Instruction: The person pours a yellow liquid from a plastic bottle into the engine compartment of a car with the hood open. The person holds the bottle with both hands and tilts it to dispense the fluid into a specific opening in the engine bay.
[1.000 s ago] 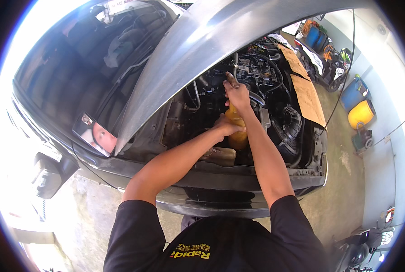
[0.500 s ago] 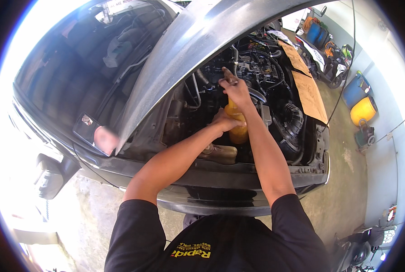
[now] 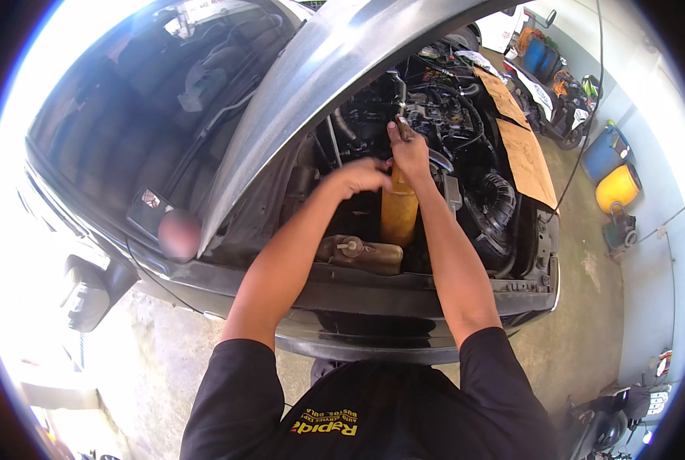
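Yellow cylinder (image 3: 398, 215) | upright, long axis vertical | right hand (image 3: 410, 152) seemingly atop

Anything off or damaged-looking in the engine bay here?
Nothing looks spilled or broken. Two brown cardboard sheets lie over the far side of the bay, which is unusual but looks laid there on purpose. The right hand grips a metal tool above the yellow cylinder; the left hand is beside it.

One head-worn fisheye view, looking steeply down into an open engine bay (image 3: 434, 153).

The camera sits close above the person's shoulders — forearms enter from the near edge, raised hood (image 3: 312, 84) to the left, garage floor (image 3: 588, 322) curving away right; no second view to compare.
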`<control>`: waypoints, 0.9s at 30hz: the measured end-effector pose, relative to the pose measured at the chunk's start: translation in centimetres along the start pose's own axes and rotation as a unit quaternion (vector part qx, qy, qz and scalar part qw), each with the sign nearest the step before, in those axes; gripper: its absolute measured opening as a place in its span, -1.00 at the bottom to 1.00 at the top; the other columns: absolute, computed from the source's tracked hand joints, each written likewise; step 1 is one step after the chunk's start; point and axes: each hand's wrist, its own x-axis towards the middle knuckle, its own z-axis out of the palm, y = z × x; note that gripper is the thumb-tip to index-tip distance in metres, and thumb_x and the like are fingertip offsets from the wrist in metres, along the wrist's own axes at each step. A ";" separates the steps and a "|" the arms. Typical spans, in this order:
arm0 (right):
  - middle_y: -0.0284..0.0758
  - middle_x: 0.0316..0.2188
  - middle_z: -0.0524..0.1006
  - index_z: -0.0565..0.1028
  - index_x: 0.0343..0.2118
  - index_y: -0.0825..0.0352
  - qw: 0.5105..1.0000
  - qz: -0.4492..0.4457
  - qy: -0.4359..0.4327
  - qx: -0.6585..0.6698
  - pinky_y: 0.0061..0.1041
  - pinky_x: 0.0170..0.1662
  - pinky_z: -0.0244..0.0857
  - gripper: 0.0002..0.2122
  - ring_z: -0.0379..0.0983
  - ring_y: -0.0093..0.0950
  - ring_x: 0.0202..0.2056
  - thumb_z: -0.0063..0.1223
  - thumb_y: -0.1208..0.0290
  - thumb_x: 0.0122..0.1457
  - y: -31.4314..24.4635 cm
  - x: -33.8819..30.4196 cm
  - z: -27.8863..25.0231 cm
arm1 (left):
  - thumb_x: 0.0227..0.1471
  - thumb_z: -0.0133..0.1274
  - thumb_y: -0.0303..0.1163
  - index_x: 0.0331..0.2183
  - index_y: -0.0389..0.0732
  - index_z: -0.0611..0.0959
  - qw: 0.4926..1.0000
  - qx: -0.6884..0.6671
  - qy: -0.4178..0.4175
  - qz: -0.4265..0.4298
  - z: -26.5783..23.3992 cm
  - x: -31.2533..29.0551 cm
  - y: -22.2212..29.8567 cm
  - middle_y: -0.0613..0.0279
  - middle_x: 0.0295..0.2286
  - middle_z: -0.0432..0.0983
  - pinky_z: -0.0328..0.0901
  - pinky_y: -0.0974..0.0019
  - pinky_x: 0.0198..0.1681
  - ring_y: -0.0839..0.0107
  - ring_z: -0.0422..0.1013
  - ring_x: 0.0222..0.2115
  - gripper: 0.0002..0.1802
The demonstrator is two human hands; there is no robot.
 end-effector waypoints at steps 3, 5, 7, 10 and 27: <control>-0.33 -0.44 0.61 0.67 0.17 0.38 0.986 0.080 -0.065 0.133 -0.40 -0.43 0.54 -0.45 0.49 -0.63 -0.49 0.24 -0.09 0.45 -2.5 -2.0 1.4 | 0.20 0.18 -0.37 0.18 -0.28 0.66 0.931 -0.174 0.293 0.127 -2.2 -0.7 -1.8 0.20 -0.11 0.68 0.39 0.24 0.11 0.36 0.55 -0.05 -0.48; -0.25 -0.42 0.62 0.63 0.24 0.36 0.990 0.064 -0.088 0.089 -0.39 -0.42 0.53 -0.40 0.59 -0.55 -0.54 0.22 -0.12 0.45 -3.5 -2.9 2.3 | 0.36 0.18 -0.19 0.20 -0.29 0.64 0.897 -0.258 0.328 0.147 -2.9 -0.9 -1.2 0.19 0.00 0.67 0.30 0.23 0.27 0.37 0.49 0.12 -0.49; -0.23 -0.42 0.62 0.59 0.30 0.35 0.994 0.066 -0.077 0.040 -0.39 -0.42 0.53 -0.38 0.64 -0.49 -0.56 0.20 -0.13 0.46 -4.6 -3.5 1.3 | 0.43 0.14 -0.05 0.22 -0.29 0.62 0.898 -0.289 0.282 0.173 -2.1 -1.1 1.1 0.16 0.07 0.65 0.23 0.22 0.34 0.36 0.44 0.19 -0.43; -0.22 -0.48 0.65 0.65 -0.04 0.43 0.997 0.038 -0.066 0.015 -0.35 -0.38 0.51 -0.41 0.67 -0.39 -0.59 0.24 -0.18 0.41 -3.5 -3.3 3.5 | 0.49 0.07 0.06 0.25 -0.27 0.59 0.900 -0.277 0.279 0.188 -2.7 -1.2 1.2 0.14 0.13 0.63 0.20 0.19 0.38 0.34 0.43 0.23 -0.37; -0.22 -0.49 0.68 0.68 -0.24 0.39 0.999 -0.029 -0.035 -0.015 -0.30 -0.30 0.54 -0.45 0.71 -0.34 -0.55 0.25 -0.18 0.39 -3.5 -4.0 3.3 | 0.48 -0.07 0.30 0.35 -0.23 0.48 0.912 -0.279 0.245 0.175 -2.5 -1.4 1.3 0.13 0.22 0.60 -0.17 -0.06 0.57 0.28 0.27 0.38 -0.17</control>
